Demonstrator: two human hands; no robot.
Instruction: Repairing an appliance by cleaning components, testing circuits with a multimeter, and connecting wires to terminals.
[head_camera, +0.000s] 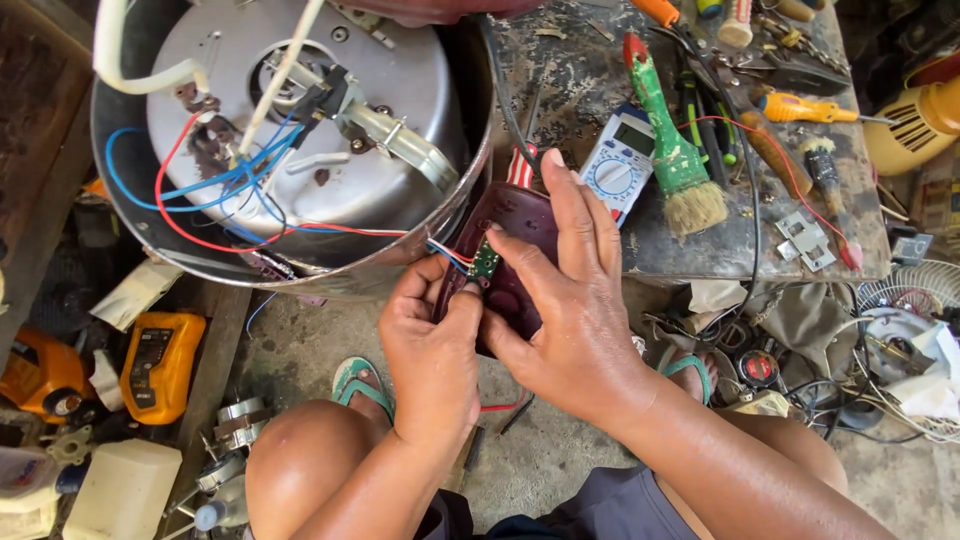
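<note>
An upturned metal cooker (300, 130) shows its open underside, with red, blue and white wires running across it. A dark red control panel (512, 215) hangs at its rim on thin wires, with a small green circuit board (486, 262) set in it. My left hand (432, 345) grips the panel's lower left side, thumb near the board. From the right, my right hand (560, 300) holds the panel, fingers laid over its face and thumb pressing beside the board.
A dirty workbench (600, 70) carries a white multimeter (620, 160), a green-handled brush (672, 150), and screwdrivers (810, 108). A yellow meter (160, 365) lies on the left. Wires and a fan grille (915, 290) clutter the right floor. My knees and sandalled feet are below.
</note>
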